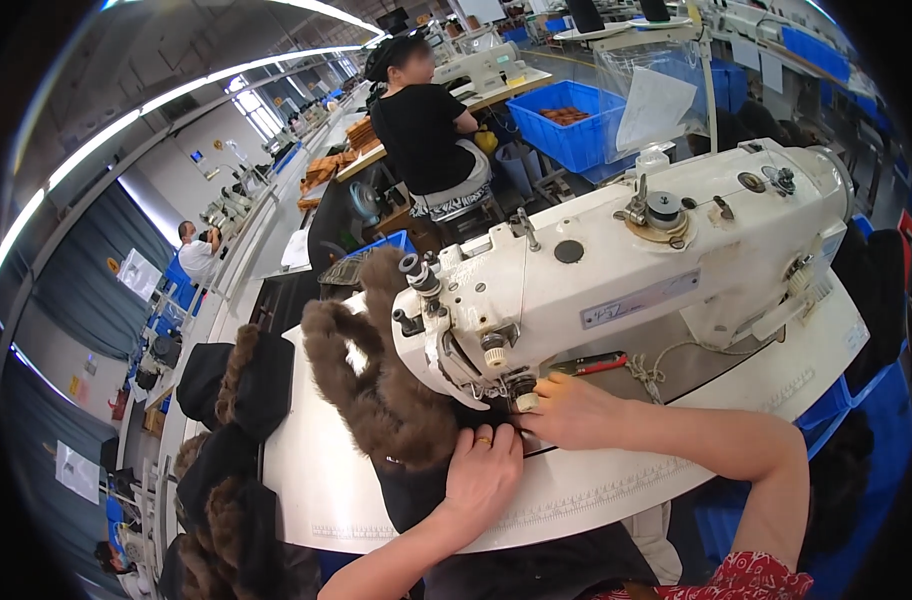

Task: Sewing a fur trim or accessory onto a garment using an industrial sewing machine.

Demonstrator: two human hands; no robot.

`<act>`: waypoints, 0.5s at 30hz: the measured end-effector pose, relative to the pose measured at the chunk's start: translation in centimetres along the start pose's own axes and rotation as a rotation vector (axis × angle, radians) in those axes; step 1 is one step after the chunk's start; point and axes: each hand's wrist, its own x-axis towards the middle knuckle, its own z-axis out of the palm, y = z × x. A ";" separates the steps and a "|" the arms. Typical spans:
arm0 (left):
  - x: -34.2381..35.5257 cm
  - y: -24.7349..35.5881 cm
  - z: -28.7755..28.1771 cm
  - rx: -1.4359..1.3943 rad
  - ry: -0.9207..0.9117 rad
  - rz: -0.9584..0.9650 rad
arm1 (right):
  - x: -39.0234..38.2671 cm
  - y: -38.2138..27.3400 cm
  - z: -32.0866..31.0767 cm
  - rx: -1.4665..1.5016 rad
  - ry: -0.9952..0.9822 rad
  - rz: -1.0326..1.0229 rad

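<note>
A white sewing machine (626,270) stands over a white work table with a printed ruler edge (726,450). Black fabric (408,495) with long brown fur trim (391,390) lies under its needle end. My left hand (484,480) grips the black fabric just left of the needle, fingers curled, a ring showing. My right hand (576,413) is bent close beside the presser foot; what its closed fingertips hold is hidden. Red-handled snips (601,362) and a cord (644,372) lie behind it on the machine bed.
Fur-trimmed black pieces (231,385) are piled at left. A co-worker in black (416,140) sits ahead beside a blue bin (551,130) with orange pieces; another person (196,255) works farther left. A blue crate (861,395) with dark items stands at right.
</note>
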 end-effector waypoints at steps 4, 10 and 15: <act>0.2 0.3 0.3 0.038 0.005 0.017 | -0.7 -0.4 -0.3 0.189 0.034 0.124; 0.0 0.3 0.8 0.069 0.049 0.013 | -0.7 -0.6 -0.5 0.320 -0.013 0.174; -0.2 0.3 0.6 0.036 0.016 -0.013 | -0.9 -1.7 0.1 0.262 -0.004 0.184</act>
